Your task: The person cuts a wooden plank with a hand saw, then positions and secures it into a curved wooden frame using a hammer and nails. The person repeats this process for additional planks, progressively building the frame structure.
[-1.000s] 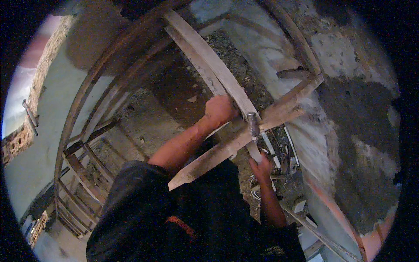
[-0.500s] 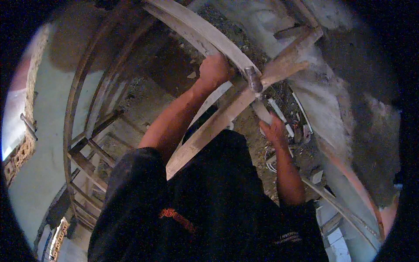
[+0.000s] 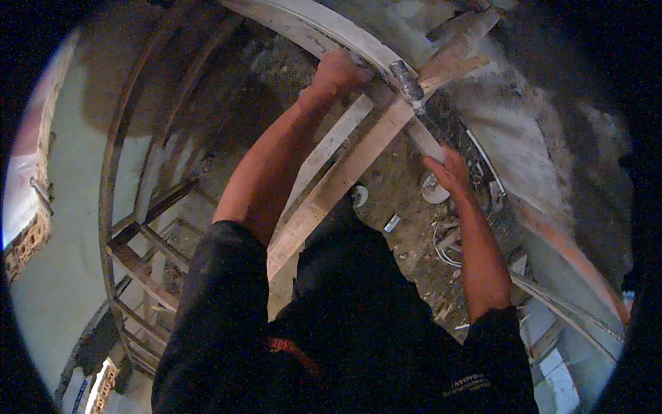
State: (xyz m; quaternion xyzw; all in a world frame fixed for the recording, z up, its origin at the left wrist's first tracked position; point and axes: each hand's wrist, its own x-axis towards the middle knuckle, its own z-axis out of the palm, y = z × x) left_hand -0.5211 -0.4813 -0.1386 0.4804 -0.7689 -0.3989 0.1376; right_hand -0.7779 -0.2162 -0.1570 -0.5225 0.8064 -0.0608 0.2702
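Observation:
My left hand grips the edge of a long pale wooden plank that runs across the top of the view. A second plank crosses it diagonally from lower left to upper right. My right hand holds the pale wooden handle of a hammer. The hammer's dark metal head rests where the two planks cross. Both forearms reach up from my dark shirt at the bottom.
A wooden scaffold or ladder frame stands at the left, beside a pale wall. Far below lies rubble-strewn ground with a round white object, scraps and wires. A rough plastered wall rises at the right.
The view has tilted down, so planks and hands sit higher in the picture. The hammer head stays at the plank crossing, and both hands keep their grips.

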